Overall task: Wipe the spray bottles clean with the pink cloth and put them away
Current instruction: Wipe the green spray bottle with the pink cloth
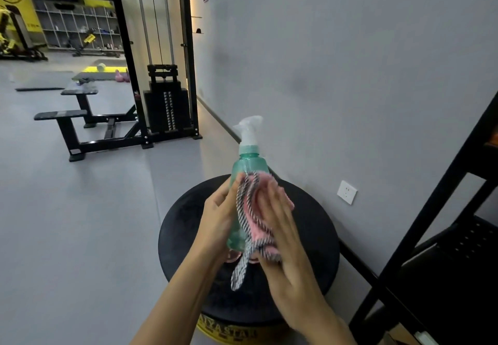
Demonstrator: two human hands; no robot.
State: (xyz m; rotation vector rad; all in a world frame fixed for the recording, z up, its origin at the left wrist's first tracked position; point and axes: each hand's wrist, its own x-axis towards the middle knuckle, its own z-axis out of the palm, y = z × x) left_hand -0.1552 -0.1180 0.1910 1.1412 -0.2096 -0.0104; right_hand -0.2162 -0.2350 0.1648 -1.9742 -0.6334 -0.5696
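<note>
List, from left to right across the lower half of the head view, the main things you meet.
left hand → teal spray bottle → pink cloth → right hand → wall socket → black shelf frame

Cloth-wrapped teal spray bottle (249,167) between hands (218,218)

The spray bottle (249,167) is translucent teal plastic with a frosted whitish plastic trigger head (249,129). The pink cloth (256,218) looks soft, edged in striped weave. Matt black stool top (318,226).
</note>
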